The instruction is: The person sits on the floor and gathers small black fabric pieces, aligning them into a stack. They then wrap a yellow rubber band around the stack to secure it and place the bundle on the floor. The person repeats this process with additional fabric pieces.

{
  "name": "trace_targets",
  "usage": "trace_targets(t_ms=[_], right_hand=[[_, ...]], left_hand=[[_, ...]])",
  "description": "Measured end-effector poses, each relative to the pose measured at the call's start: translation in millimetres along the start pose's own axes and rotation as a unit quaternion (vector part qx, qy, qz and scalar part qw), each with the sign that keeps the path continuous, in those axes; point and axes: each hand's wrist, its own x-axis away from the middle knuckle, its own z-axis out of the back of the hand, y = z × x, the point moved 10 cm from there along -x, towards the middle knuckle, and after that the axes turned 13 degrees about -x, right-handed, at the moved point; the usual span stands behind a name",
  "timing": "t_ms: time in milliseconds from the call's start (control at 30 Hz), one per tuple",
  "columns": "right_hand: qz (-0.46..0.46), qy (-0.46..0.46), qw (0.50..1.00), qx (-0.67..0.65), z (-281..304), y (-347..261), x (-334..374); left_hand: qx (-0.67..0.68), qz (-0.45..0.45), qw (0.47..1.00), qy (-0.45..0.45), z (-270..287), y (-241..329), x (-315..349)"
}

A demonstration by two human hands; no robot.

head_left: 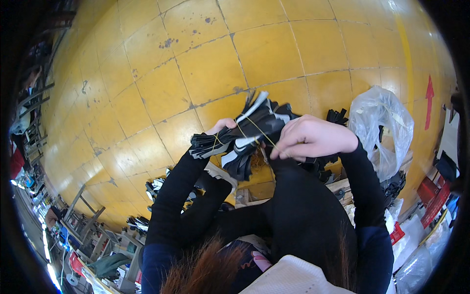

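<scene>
A bundle of black, grey and white strips [259,122], perhaps fabric, is held up in front of my knees. Behind its left part, my left hand [223,126] is closed around it, most of the fingers hidden by the strips. Thin yellowish rubber bands cross the bundle. One rubber band [262,131] is pulled out toward me, and my right hand [313,137] pinches its end between thumb and fingertips. A second, smaller bunch of dark strips [239,166] hangs just below; how it joins the rest is unclear.
A clear plastic bag [382,127] stands on the right, with more dark strip bundles [337,116] beside it. Other bundles [138,223] lie on the floor at my left. Yellow tiled floor [210,63] stretches ahead. Workbenches and racks [78,215] line the left side.
</scene>
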Motion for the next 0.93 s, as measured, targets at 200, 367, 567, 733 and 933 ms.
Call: trace_targets(t_ms=[200, 367, 567, 733, 933], right_hand=[[-0.052, 0.342, 0.938, -0.002, 59.4, 43.0, 27.2], [-0.02, 0.454, 0.87, -0.191, 60.5, 98.8, 27.7], [0.041, 0.383, 0.814, -0.436, 43.2, 130.7, -13.0], [0.054, 0.431, 0.797, -0.42, 49.2, 132.2, -17.1], [0.052, 0.314, 0.906, -0.279, 28.3, 82.4, -41.4]], left_hand=[[-0.005, -0.104, 0.994, 0.038, 44.7, 18.6, -9.1], [-0.185, -0.14, 0.962, 0.142, 79.2, 26.0, -11.1], [-0.149, -0.179, 0.968, 0.087, 40.0, 40.2, -17.3], [-0.133, -0.13, 0.958, 0.218, 65.7, 49.5, -9.3], [-0.043, -0.103, 0.982, 0.155, 57.2, 33.7, 13.4]])
